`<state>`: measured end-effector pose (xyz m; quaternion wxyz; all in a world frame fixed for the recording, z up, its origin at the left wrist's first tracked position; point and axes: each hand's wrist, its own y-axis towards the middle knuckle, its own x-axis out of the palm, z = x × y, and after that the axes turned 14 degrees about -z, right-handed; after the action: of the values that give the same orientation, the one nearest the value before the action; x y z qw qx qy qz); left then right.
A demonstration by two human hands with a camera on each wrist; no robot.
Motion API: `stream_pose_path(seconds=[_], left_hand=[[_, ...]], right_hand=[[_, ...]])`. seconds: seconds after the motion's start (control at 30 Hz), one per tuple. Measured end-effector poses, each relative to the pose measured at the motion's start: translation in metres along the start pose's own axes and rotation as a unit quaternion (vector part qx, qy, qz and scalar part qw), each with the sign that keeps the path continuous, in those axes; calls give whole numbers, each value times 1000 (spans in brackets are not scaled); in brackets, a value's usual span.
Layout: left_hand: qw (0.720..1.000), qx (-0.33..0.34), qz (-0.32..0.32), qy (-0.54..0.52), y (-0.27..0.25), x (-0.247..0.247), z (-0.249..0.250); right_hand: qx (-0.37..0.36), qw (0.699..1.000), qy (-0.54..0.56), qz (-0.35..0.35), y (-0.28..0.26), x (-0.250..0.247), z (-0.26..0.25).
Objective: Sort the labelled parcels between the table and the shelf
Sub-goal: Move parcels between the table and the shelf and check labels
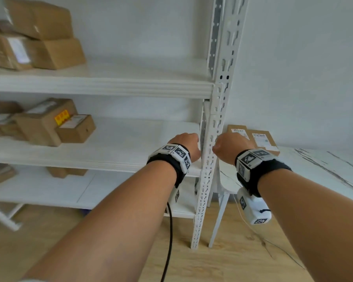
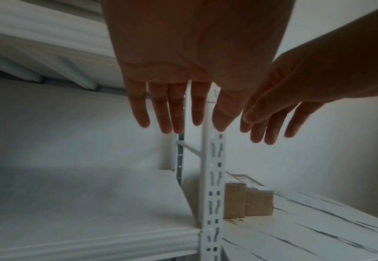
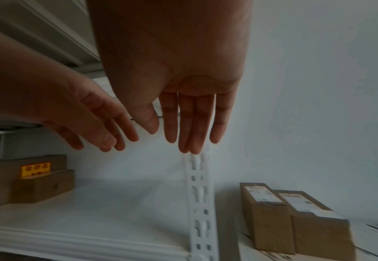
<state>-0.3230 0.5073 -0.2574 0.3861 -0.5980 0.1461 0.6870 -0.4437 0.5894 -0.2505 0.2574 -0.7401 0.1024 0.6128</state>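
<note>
Two brown parcels with white labels (image 1: 238,132) (image 1: 263,141) stand side by side at the table's far left corner, against the wall; the right wrist view shows them too (image 3: 264,213) (image 3: 315,227). My left hand (image 1: 186,144) hovers over the right end of the middle shelf (image 1: 114,143). Its fingers (image 2: 174,121) are straight and hold nothing. My right hand (image 1: 230,146) hangs just across the shelf's upright post (image 1: 209,159), in front of the two parcels. Those fingers (image 3: 184,137) are also straight and empty.
Several brown parcels sit at the left of the shelf: a stack on the top level (image 1: 39,35), a box with a yellow sticker (image 1: 47,121) on the middle level, more below. The white marble-patterned table (image 1: 318,171) stretches right. A black cable (image 1: 169,237) hangs over the wooden floor.
</note>
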Motion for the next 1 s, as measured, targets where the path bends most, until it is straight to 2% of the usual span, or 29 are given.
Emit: stream_pose_path(seconds=[0.27,0.53,0.73,1.0], left_hand=[[998,-49,25,4,-65,-47,-147],[993,-79,93,5,-113,-113,-279],[984,-96,147,-18,-134,-175,-345],[965,-98,241,18,-118,-255,-407]], right_hand=[[-38,999,-18,18,1,3,-169],[-90,994,3,60,3,-15,-324],[-119,987,0,110,14,-56,-402],[-140,972,42,186,56,-128,-465]])
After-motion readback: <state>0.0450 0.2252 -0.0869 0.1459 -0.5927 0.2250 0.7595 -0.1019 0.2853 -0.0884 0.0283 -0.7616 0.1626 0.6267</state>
